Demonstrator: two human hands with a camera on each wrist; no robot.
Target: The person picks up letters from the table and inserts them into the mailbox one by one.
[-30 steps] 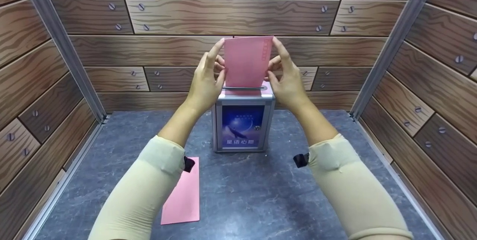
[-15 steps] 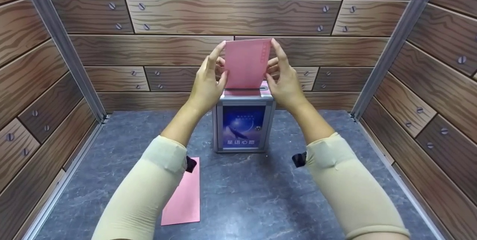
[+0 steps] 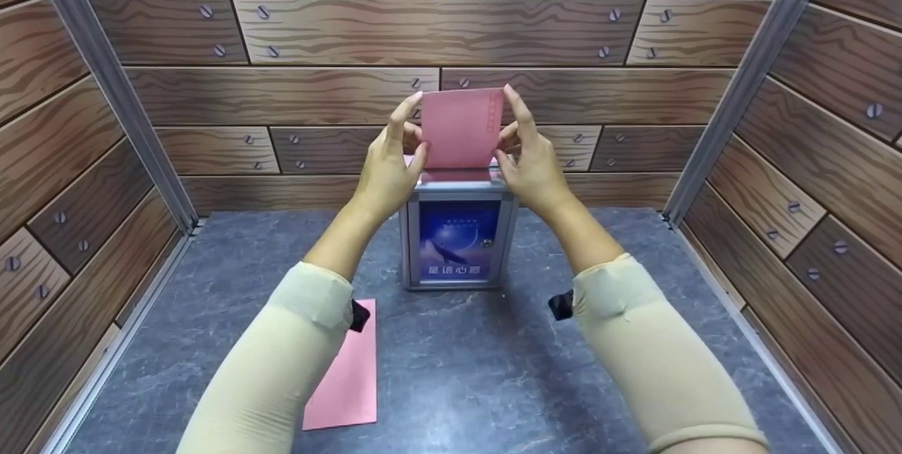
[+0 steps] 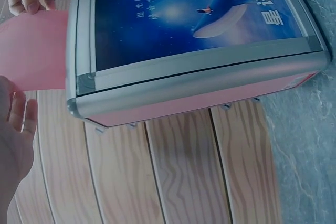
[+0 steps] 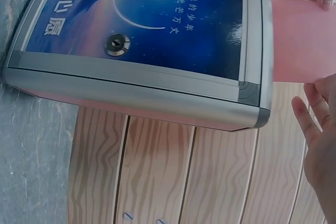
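Note:
A pink envelope (image 3: pixel 461 130) stands upright over the top slot of a silver-framed box (image 3: pixel 458 239), its lower end inside the slot. My left hand (image 3: pixel 389 168) pinches the envelope's left edge, index finger up at the top corner and thumb lower down. On the other edge, my right hand (image 3: pixel 530 166) holds it the same way. Both wrist views show the pink envelope (image 4: pixel 34 51) running into the top of the box (image 5: pixel 152 72). The box front bears a blue whale picture and a small keyhole lock (image 5: pixel 117 44).
A second pink envelope (image 3: pixel 352 376) lies flat on the grey marbled table (image 3: pixel 451 369), partly under my left forearm. Wood-patterned walls (image 3: pixel 437 31) close off the back and sides, with metal posts (image 3: pixel 747 73) at the corners.
The envelope has slid down into the slot, so less of it shows above the box. Both hands have come down with it. The envelope on the table stays put.

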